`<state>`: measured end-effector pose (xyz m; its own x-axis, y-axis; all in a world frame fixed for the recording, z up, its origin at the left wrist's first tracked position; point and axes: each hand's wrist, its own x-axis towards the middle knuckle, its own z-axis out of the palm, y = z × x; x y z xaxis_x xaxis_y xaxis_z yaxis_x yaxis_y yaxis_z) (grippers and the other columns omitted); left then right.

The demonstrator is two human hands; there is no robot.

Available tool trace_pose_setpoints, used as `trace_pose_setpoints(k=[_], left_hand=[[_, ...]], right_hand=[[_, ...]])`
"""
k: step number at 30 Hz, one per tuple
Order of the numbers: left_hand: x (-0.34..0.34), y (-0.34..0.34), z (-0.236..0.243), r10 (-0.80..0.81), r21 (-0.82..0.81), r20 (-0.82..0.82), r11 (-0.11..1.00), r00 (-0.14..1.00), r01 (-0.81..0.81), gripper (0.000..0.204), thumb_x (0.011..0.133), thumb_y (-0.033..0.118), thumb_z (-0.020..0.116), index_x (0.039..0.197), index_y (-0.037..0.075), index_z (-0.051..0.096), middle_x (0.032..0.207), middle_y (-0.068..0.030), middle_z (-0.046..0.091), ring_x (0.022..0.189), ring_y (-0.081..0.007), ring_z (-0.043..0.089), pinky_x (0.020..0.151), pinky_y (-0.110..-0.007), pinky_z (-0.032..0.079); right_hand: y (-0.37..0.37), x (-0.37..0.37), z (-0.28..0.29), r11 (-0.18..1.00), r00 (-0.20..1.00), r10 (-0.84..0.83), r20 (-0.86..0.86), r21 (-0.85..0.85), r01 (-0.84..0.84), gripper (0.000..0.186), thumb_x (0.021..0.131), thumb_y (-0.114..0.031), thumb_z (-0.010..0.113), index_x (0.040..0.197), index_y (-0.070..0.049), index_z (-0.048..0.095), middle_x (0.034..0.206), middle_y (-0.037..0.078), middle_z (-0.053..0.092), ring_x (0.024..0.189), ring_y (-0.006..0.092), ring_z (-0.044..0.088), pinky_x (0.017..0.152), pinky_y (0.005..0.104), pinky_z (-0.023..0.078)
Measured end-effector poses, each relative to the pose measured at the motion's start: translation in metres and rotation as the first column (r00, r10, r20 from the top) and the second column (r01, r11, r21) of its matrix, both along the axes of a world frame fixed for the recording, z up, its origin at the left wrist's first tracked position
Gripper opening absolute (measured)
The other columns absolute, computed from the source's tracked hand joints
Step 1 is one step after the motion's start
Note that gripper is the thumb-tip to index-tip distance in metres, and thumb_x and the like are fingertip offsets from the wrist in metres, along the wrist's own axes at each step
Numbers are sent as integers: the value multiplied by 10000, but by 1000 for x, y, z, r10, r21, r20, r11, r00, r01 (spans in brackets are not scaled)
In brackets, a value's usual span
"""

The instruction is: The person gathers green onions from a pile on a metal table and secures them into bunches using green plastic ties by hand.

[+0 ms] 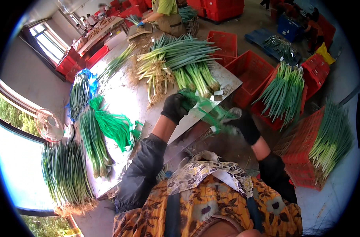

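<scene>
My left hand (178,106), in a black glove, is closed on some green mesh (206,108) over the table's front right edge. My right hand (241,124), also gloved and partly blurred, grips the other end, so the mesh stretches between both hands. Just beyond lie trimmed bundles of green onions (201,81) with white tags, beside loose onions with pale roots (154,79) on the pale table (120,69). Left of my arms are a heap of green mesh strips (112,124) and a long bundle of green onions (91,138).
Red crates (249,73) line the right, some holding onions (330,134). A fan (48,124) and more onion bundles (65,170) are by the left window. A co-worker in green (164,12) works at the table's far end; other people (89,19) are farther back.
</scene>
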<state>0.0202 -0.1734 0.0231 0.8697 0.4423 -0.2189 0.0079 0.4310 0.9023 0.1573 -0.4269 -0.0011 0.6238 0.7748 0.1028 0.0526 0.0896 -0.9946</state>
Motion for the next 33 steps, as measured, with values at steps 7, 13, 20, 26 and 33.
trace_pose_setpoints(k=[7,13,20,26,33], left_hand=[[-27,-10,23,-405,359,-328,782,853,509,310,839,24,547,1145,48,587,759,-16,614,566,-139,519,491,-278,412],[-26,65,-66,-76,543,9,838,997,59,211,834,47,573,1036,14,625,873,-65,671,718,-165,630,665,-303,516],[-62,38,32,-574,83,-134,806,808,586,169,865,78,578,1013,9,619,613,21,460,435,-75,364,404,-233,296],[-86,153,-25,-25,-456,8,889,1000,26,87,903,161,536,874,115,604,517,61,318,404,-89,285,394,-251,245],[-132,163,19,-627,-122,44,770,778,627,186,936,163,493,1000,-4,544,520,60,307,408,-44,271,388,-230,237]], right_hand=[[13,43,-18,968,879,32,-476,233,90,138,845,-38,545,910,-34,668,953,118,666,739,237,648,694,353,525],[27,-17,-14,975,979,204,-13,-93,-204,183,769,-43,623,945,4,649,998,134,668,776,256,639,736,371,503],[59,51,-107,930,884,-326,-337,54,363,145,838,-39,545,942,24,625,930,92,663,860,212,647,744,325,517],[113,-99,28,914,746,399,-533,164,-371,135,846,-137,612,892,-14,642,906,93,640,787,138,622,711,267,494],[143,-53,-31,995,803,-11,-596,77,71,180,883,-118,568,1037,-35,611,720,60,630,571,144,606,542,263,484]])
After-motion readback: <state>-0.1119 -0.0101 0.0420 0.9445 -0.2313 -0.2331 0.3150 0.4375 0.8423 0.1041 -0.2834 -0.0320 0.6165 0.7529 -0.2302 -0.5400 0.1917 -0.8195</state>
